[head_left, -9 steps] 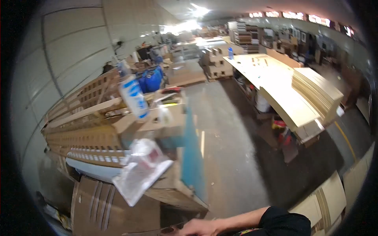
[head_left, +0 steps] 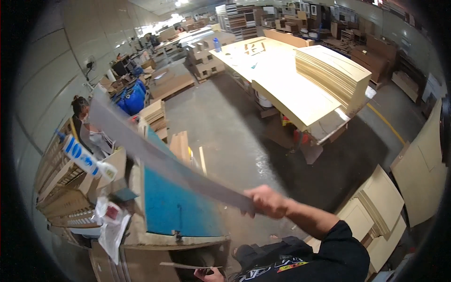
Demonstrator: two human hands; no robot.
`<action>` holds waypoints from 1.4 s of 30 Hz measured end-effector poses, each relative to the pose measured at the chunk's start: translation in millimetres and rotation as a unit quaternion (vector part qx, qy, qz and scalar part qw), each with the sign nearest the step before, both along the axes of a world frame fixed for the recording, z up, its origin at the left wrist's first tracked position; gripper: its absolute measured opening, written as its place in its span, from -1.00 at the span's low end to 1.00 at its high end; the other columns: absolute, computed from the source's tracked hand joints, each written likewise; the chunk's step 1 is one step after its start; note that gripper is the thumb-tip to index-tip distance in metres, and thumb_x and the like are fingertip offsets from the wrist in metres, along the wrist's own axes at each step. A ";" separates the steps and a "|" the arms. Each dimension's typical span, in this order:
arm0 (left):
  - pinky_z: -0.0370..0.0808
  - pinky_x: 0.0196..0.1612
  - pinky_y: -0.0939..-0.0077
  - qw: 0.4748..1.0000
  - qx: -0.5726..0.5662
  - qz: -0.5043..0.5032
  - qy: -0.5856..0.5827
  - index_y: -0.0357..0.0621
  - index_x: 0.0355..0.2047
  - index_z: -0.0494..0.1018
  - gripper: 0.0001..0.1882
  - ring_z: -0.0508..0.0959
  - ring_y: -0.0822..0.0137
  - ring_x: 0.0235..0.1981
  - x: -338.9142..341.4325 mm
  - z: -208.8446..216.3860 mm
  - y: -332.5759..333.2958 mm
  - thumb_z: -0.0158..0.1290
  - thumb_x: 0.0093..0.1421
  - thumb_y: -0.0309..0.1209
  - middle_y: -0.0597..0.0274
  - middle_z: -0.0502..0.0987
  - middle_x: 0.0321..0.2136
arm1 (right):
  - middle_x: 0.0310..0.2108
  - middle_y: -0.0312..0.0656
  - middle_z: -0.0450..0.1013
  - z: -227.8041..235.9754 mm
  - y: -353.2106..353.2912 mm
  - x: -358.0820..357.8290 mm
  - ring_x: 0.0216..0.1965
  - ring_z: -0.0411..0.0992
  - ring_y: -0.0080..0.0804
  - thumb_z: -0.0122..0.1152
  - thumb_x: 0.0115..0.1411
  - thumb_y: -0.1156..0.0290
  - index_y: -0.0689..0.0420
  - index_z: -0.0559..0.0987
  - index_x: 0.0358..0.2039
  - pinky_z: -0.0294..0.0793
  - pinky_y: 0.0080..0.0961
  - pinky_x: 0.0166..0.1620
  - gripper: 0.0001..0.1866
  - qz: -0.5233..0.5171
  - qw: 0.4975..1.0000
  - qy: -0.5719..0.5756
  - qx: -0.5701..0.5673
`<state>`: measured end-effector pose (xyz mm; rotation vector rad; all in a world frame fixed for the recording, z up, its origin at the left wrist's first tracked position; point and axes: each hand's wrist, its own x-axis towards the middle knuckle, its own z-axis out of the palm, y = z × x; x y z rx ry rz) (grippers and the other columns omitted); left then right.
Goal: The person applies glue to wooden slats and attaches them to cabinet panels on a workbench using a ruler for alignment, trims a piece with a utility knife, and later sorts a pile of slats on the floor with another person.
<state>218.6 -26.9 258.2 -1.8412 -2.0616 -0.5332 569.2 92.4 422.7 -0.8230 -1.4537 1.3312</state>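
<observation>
My right hand (head_left: 270,202) grips the near end of a long, flat grey-brown strip (head_left: 178,176). The strip is smeared by motion and slants up to the left, across the blue panel behind it. Low in the picture, my left hand (head_left: 210,274) is partly cut off by the lower edge. Its fingers are curled at the end of a thin, pale strip (head_left: 185,266). To the left are a white and blue bottle (head_left: 81,155) and a clear plastic bag (head_left: 112,228) with something dark red inside.
A blue-faced cabinet or bench (head_left: 181,202) stands at left. Another person (head_left: 81,113) is beyond it, near blue barrels (head_left: 131,97). Across the aisle, a table (head_left: 277,77) bears stacked pale boards (head_left: 331,77). More panels (head_left: 383,197) lean at right.
The view has swung right. My right hand has risen from the lower edge, and the long strip now reaches up across the picture. My left hand has come into view.
</observation>
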 end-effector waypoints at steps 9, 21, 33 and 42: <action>0.41 -0.08 0.06 0.915 -0.038 -0.280 -0.288 -0.21 -0.04 0.29 -0.43 0.42 -0.12 -0.15 83.7 -96.3 101.9 0.19 -0.11 -0.49 -0.07 0.38 -0.17 | -0.41 -0.20 0.57 -161.3 -30.7 189.7 -0.41 0.55 -0.41 -0.33 0.30 -0.48 0.25 0.60 -0.12 0.53 -0.44 -0.32 -0.06 -0.217 0.930 0.098 -0.281; 0.52 -0.12 0.26 0.852 -0.083 -0.342 -0.387 -0.15 0.07 0.42 -0.37 0.51 0.05 -0.21 335.5 -72.9 483.4 0.22 -0.11 -0.50 0.05 0.43 -0.19 | -0.54 -0.23 0.52 -99.2 155.3 376.6 -0.57 0.43 -0.55 -0.20 0.43 -0.24 0.34 0.60 -0.27 0.41 -0.57 -0.45 -0.23 -0.557 0.796 -0.110 -0.211; 0.50 0.03 0.08 0.872 -0.141 -0.426 -0.198 -0.02 0.12 0.41 -0.40 0.47 -0.01 0.01 646.2 4.4 869.1 0.20 0.00 -0.31 0.09 0.45 -0.08 | -0.39 -0.14 0.51 -151.7 230.3 525.9 -0.35 0.49 -0.39 0.25 0.29 -0.07 0.32 0.58 -0.17 0.48 -0.43 -0.24 -0.42 -0.734 0.600 -0.286 -0.143; 0.50 0.10 0.11 0.845 -0.310 -0.435 0.004 -0.05 0.12 0.43 -0.38 0.48 0.01 0.10 852.6 6.6 1063.8 0.25 0.01 -0.25 0.06 0.46 0.03 | -0.25 0.04 0.54 -127.3 346.7 563.3 -0.17 0.47 0.11 0.50 -0.02 -0.09 0.33 0.59 -0.15 0.44 -0.14 0.02 -0.30 -0.736 0.509 -0.401 -0.198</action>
